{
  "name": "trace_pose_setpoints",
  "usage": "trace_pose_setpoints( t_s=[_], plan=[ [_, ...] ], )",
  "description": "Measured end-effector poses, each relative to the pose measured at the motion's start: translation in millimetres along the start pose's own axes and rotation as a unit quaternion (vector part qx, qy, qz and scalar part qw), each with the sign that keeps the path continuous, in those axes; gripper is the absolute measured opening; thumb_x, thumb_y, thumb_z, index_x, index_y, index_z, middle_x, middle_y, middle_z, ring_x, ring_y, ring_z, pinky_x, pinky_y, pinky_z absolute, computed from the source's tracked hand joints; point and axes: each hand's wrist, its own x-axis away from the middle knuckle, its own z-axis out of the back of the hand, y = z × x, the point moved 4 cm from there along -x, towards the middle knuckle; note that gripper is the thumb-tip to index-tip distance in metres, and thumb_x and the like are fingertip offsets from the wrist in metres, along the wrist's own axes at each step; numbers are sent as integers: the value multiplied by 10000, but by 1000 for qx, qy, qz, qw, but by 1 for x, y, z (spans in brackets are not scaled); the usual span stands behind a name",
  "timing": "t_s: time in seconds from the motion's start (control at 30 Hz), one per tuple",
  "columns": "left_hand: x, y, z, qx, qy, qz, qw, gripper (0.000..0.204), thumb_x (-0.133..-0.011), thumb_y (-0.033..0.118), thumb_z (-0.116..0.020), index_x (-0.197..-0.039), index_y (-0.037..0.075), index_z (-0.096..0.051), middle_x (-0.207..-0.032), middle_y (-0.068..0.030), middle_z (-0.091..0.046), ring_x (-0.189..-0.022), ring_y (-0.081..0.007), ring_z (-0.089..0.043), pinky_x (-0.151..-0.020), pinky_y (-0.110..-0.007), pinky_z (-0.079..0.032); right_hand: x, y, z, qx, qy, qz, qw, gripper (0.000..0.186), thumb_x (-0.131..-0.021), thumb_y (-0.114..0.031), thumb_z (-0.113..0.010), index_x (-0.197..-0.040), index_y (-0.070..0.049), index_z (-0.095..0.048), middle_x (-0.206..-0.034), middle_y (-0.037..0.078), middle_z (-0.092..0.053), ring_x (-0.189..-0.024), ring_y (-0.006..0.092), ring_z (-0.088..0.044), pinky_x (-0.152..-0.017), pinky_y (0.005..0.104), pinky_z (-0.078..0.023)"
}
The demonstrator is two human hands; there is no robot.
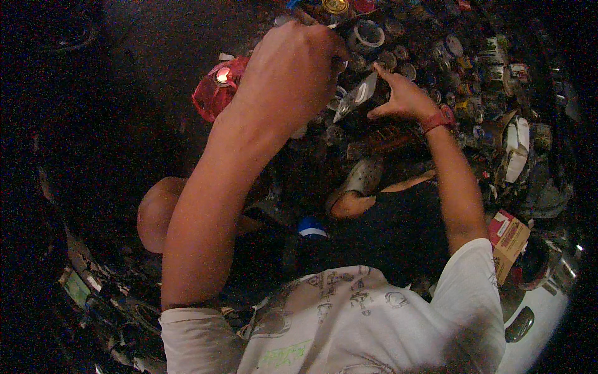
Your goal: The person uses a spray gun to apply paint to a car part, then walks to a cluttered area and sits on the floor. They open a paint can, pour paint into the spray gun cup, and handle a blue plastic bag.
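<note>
My left hand (296, 65) is raised at the upper middle, its back toward me and its fingers curled. Whatever it grips, if anything, is hidden behind the knuckles. Lower and to the right, my right hand (406, 98), with a red band (438, 118) at the wrist, grips a shiny, pale flat-sided thing (357, 98) between thumb and forefinger. That thing tilts up to the right, and its kind is unclear. Just beyond it stands an open, white-rimmed round container (366, 35).
Many jars and cans (450, 47) crowd the upper right. Left of my left forearm lies a red translucent bag (215, 93) with a bright light spot. A grey clog (363, 177) is below my right hand. A cardboard box (509, 240) sits at right. The left side is very dark.
</note>
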Motion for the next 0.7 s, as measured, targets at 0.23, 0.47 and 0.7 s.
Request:
trace_pose_setpoints(
  t_s=[0.23,0.47,0.7],
  plan=[
    [3,0,-1,-32,-24,10,999,146,-814,75,-700,-931,76,-786,-825,-211,-722,-803,-404,-716,-763,-478,-595,-2,-15,4,-3,-40,-21,999,1338,-601,-574,-936,-1609,-26,-246,-1436,332,-519,-1337,443,-518,-1141,446,-399],
    [-2,6,6,-36,-6,16,999,146,-758,22,-675,-852,63,-778,-776,-238,-702,-767,-417,-714,-750,-495,-597,-8,-25,18,-7,-50,-30,998,1328,-600,-542,-936,-1604,-10,-249,-1494,319,-473,-1408,427,-454,-1179,428,-356],
    [5,5,0,-33,-44,43,998,218,-741,8,-671,-919,72,-779,-804,-226,-709,-791,-411,-705,-744,-507,-579,-2,-25,10,43,-36,-44,997,1373,-570,-575,-926,-1605,-1,-230,-1534,320,-424,-1433,449,-412,-1195,448,-339]
  ],
)
